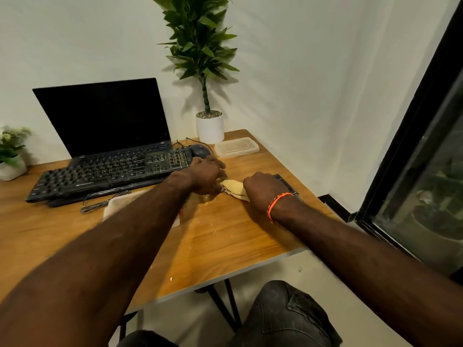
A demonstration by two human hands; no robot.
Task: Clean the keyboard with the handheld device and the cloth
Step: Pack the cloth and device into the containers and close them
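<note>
A black keyboard (112,169) lies across the left half of the wooden table (225,236), in front of a laptop. A yellow cloth (234,189) sits bunched on the table to the right of the keyboard. My left hand (206,175) and my right hand (263,189) each grip one end of the cloth, left end and right end. A dark flat object (285,182) pokes out behind my right hand; most of it is hidden and I cannot tell what it is.
A laptop (105,118) with a dark screen stands behind the keyboard. A black mouse (200,150), a clear plastic lid (236,147) and a tall potted plant (209,126) fill the far corner. A small plant (11,156) is at far left. A cable (105,199) and white tray (117,205) lie under my left forearm.
</note>
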